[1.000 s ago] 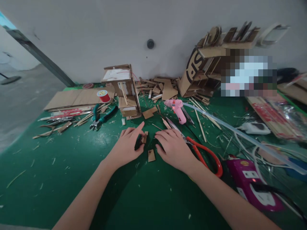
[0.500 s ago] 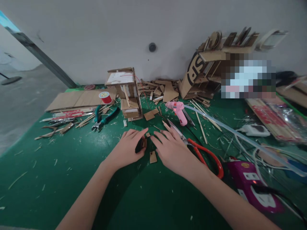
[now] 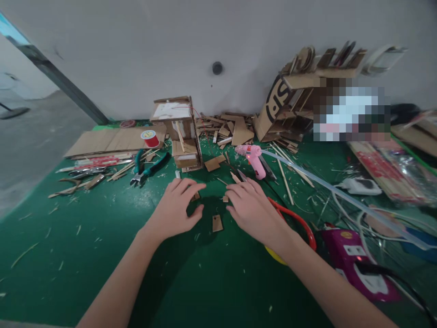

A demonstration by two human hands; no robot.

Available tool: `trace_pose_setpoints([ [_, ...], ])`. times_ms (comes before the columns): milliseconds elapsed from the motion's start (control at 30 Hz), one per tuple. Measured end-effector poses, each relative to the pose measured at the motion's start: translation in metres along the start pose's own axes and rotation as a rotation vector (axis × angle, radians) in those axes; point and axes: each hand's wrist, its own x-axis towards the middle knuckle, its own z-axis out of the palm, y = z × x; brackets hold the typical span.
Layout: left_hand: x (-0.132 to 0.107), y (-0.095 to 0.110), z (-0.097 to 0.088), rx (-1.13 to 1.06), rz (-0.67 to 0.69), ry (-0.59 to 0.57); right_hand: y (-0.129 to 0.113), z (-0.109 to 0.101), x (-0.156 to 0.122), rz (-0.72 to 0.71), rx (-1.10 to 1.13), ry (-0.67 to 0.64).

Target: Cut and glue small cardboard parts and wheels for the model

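Left hand (image 3: 175,208) and right hand (image 3: 253,207) have moved apart; left gapes, right's grip unclear

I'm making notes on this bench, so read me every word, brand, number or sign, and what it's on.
"S", then perhaps "R" or "P": large black print on the cardboard shelf.
Spool label: too small to read.
Purple power strip sticker: too small.
Packet at right, red markings: too blurred.

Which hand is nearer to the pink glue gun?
Right: the right hand is just on the near side of the glue gun; the left hand is farther off, to its left.
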Motion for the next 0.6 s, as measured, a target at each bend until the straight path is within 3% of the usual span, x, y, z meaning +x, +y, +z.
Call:
trace_pose_setpoints([
  [133, -0.003, 0.020, -0.009, -0.075, 0.116, -0.173, 0.006, -0.003, -0.002, 0.107, 0.032, -0.029],
  [300, -0.004, 0.028, 0.000, 0.034, 0.091, -0.286, 0.007, 0.015, 0.007, 0.043, 0.024, -0.067],
  [467, -0.003, 0.024, 0.014, 0.076, 0.026, -0.216, 0.008, 0.022, 0.008, 0.074, 0.160, -0.022],
  [600, -0.003, 0.027, 0.015, -0.064, -0.060, -0.069, 0.009, 0.017, 0.001, 0.113, 0.549, 0.056],
])
